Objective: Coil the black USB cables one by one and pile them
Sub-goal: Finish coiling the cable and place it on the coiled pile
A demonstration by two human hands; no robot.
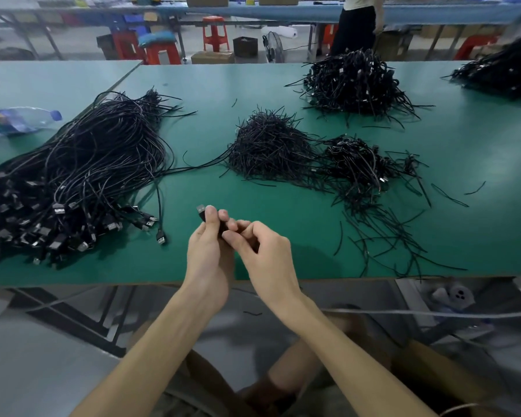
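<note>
Over the near edge of the green table [313,233], the left hand [209,251] curled round a black USB cable [201,210], thumb upright against it, metal plug poking out above the thumb tip. Close in beside it, the right hand [265,254], fingers bent, thumb and forefinger pinching the same cable just beside the left fingertips. Rest of the cable hidden between the two hands, coiled or not impossible to tell.

To the left, sprawling across the table, a big heap of loose cables [82,176], plugs bunched toward the near edge. Beyond it, lying on its side, a plastic water bottle [15,120] with a blue cap. Mid-table, a mound of short black ties [268,149], and touching its right side a small pile of coiled cables [355,164]. Stray ties [388,236] scattered nearer the right front edge. Farther back, a taller pile of coiled cables [352,82]; at the far right corner, part of another pile [506,67]. Behind the table, red stools [214,33], a floor fan [272,46] and a standing person [355,25].
</note>
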